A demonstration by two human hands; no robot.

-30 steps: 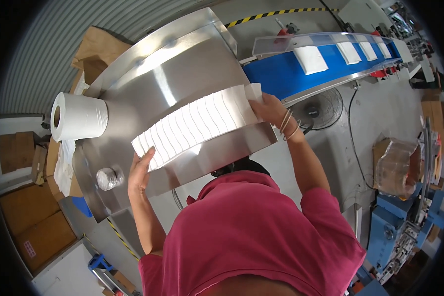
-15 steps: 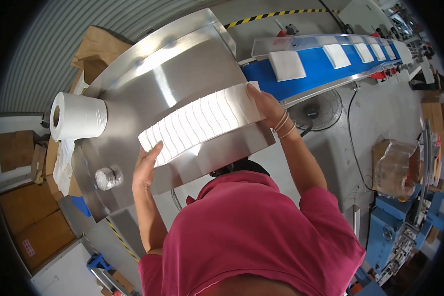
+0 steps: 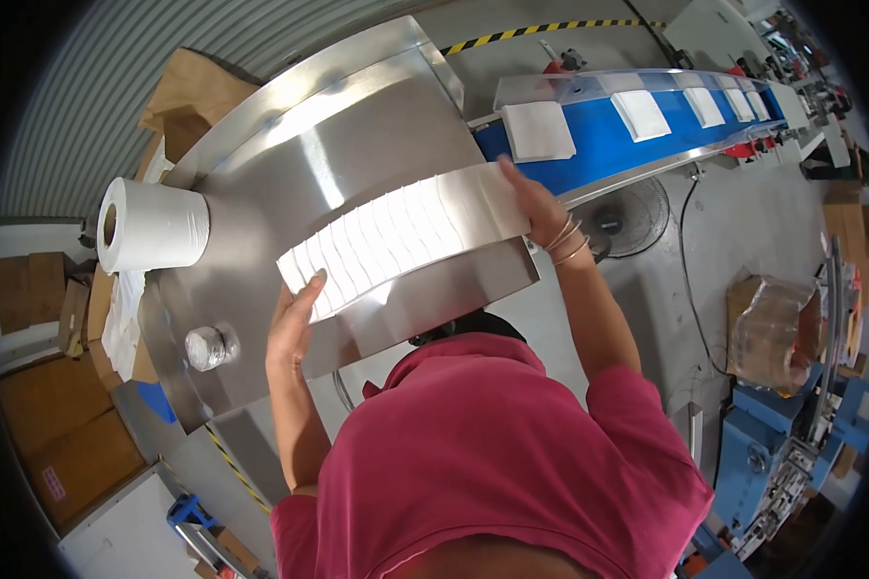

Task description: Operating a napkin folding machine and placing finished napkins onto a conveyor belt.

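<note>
A long row of white folded packs (image 3: pixel 406 236), pressed side by side, spans the space between my two hands over the metal table (image 3: pixel 261 207). My left hand (image 3: pixel 294 314) is closed on the row's left end, thumb on the near top edge. At the other end, my right hand (image 3: pixel 543 210) grips the last pack, with bracelets on that wrist. Just beyond the right hand, a single white folded pack (image 3: pixel 538 132) lies at the near end of the blue conveyor belt (image 3: pixel 594 130). The undersides of the row and most of my fingers are hidden.
A large white roll (image 3: pixel 159 225) and a small clear roll of tape (image 3: pixel 206 348) rest on the table's left. More white packs (image 3: pixel 640 116) sit spaced along the belt, behind a clear guard. A floor fan (image 3: pixel 628 217) stands below the conveyor; an open carton (image 3: pixel 777 333) is farther right.
Both hands and the row have shifted slightly right, with a wider smooth stretch of white beside my right hand. The packs on the belt have moved left, toward the table.
</note>
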